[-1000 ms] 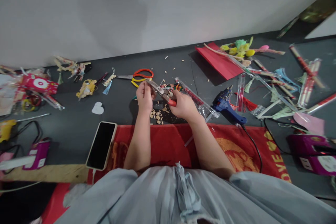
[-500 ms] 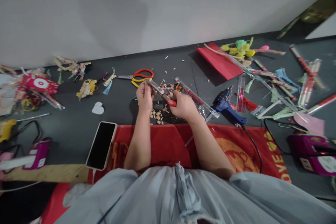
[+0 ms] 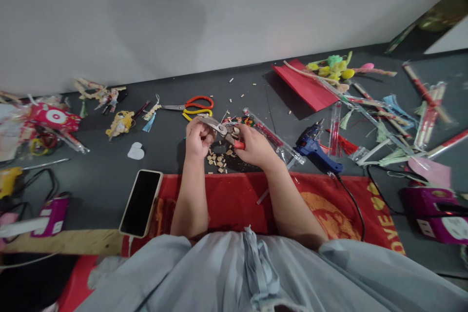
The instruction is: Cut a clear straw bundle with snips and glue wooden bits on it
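My right hand (image 3: 253, 146) is closed round the red handles of a pair of cutting shears (image 3: 221, 129), whose metal blades point left. Just at the blade tips, my left hand (image 3: 198, 137) is closed, its fingers pinched together; whatever it grips is too small or hidden to make out. Below and between the hands lies a scatter of small pale wooden bits (image 3: 220, 161) on the dark table. Behind my left hand rest large scissors (image 3: 197, 106) with orange and yellow handles. A clear tube-like packet (image 3: 270, 134) lies beyond my right hand.
A blue glue gun (image 3: 317, 148) lies to the right, its cable crossing the red towel (image 3: 237, 200). A phone (image 3: 141, 203) is at the front left. Red paper (image 3: 309, 87), tassels and sticks spread across the right; a white paper heart (image 3: 136, 151) sits left.
My left hand has moved slightly left and down. The shears in my right hand now lie at a flatter angle.
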`<act>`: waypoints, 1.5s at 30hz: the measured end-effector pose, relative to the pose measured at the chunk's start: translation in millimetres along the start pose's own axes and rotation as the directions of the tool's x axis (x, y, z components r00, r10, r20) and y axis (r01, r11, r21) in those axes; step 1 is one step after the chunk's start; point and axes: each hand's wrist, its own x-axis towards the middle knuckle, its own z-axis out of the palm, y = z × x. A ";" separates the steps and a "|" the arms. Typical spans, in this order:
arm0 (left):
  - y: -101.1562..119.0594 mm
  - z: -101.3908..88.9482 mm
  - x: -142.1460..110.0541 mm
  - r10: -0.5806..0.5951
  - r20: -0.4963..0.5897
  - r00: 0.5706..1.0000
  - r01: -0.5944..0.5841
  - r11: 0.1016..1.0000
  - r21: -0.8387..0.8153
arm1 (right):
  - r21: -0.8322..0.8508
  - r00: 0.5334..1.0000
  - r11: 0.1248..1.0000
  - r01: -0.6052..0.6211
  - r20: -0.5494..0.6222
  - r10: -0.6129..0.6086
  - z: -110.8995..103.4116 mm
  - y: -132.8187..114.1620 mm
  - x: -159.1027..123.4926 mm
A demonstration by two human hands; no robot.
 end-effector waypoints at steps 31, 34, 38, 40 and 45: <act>-8.0 7.0 4.3 -0.010 -0.082 0.997 0.012 1.000 0.018 | -0.052 0.978 0.978 -0.204 -0.059 0.201 -6.8 -6.1 -1.3; -17.4 8.4 6.0 0.203 -0.116 0.972 -0.180 0.966 0.186 | -0.044 0.971 0.971 -0.236 -0.046 0.234 -7.8 -6.5 -0.6; -21.9 6.1 6.3 0.368 -0.122 0.922 -0.291 0.865 0.409 | -0.045 0.970 0.969 -0.243 -0.026 0.242 -7.1 -6.8 -0.1; -22.2 4.4 6.3 0.394 -0.113 0.912 -0.303 0.833 0.462 | -0.047 0.969 0.968 -0.246 -0.010 0.246 -6.2 -7.0 0.2; -22.1 0.9 7.5 0.354 -0.095 0.930 -0.286 0.864 0.415 | -0.022 0.976 0.976 -0.215 0.041 0.215 -6.4 -7.1 0.9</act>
